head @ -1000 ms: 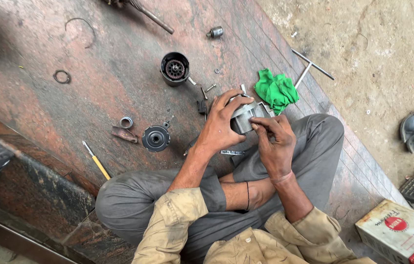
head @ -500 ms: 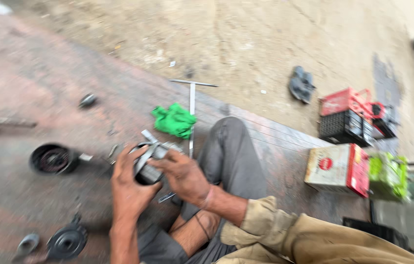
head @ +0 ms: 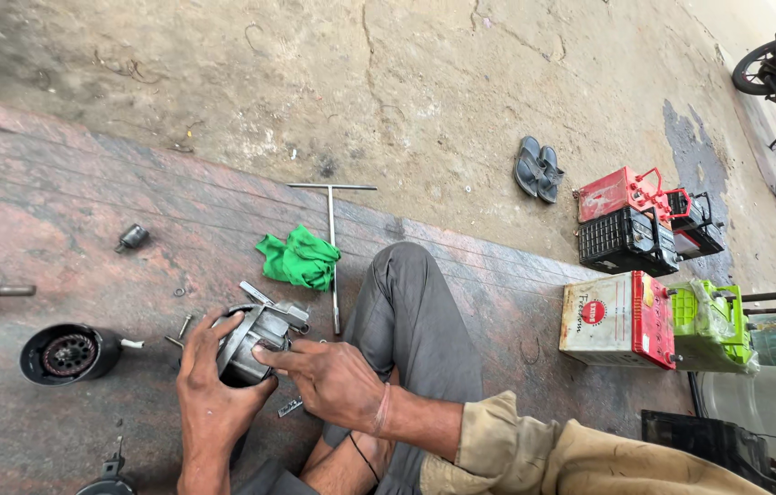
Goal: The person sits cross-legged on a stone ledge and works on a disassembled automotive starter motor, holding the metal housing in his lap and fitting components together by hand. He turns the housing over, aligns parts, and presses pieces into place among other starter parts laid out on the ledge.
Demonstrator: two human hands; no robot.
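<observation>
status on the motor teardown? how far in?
Done: the black round housing lies apart on the stone slab, with loose bolts and a small dark part nearby. In hand: left hand cradles the grey metal casing while right hand presses on its side. Left: the casing looks still in one piece; T-handle wrench and green rag lie unused beside the knee.

We see a green rag [head: 298, 258] touching a T-shaped tool [head: 332, 247] on the stone floor [head: 58, 211]. A black round motor part [head: 69, 353] sits far left w/ a small bolt [head: 132, 237] above. Sandals [head: 537, 169], red & black batteries [head: 631, 225] lie at right.
</observation>
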